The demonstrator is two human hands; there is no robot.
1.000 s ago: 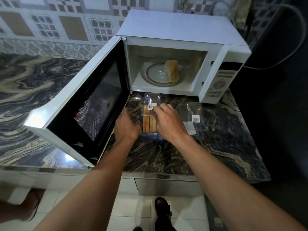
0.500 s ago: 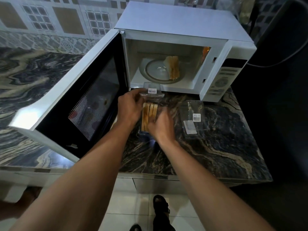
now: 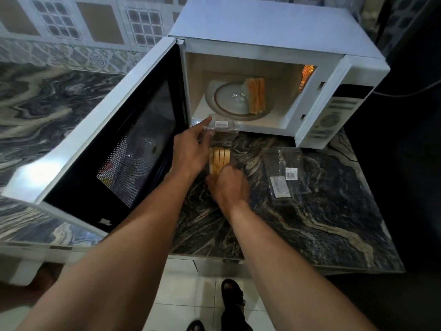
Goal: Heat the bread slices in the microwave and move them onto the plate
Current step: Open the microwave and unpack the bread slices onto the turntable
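A white microwave (image 3: pixel 262 32) stands open on the marble counter. Inside, bread slices (image 3: pixel 256 94) stand on the right of a grey plate (image 3: pixel 224 101). In front of it a clear plastic box holds more bread slices (image 3: pixel 219 158). My left hand (image 3: pixel 191 151) pinches the box's raised clear lid (image 3: pixel 222 126), which carries a white label. My right hand (image 3: pixel 229 185) grips the near ends of the boxed slices; its fingertips are hidden.
The microwave door (image 3: pixel 114 144) swings wide to the left over the counter. An empty clear plastic box (image 3: pixel 285 174) with a barcode label lies right of my hands. The counter's front edge (image 3: pixel 286 263) is near; a sandalled foot (image 3: pixel 233 302) stands on the tiled floor below.
My left hand went from beside the box to its lid and lifted it open. My right hand slid back from the lid to the near ends of the slices.
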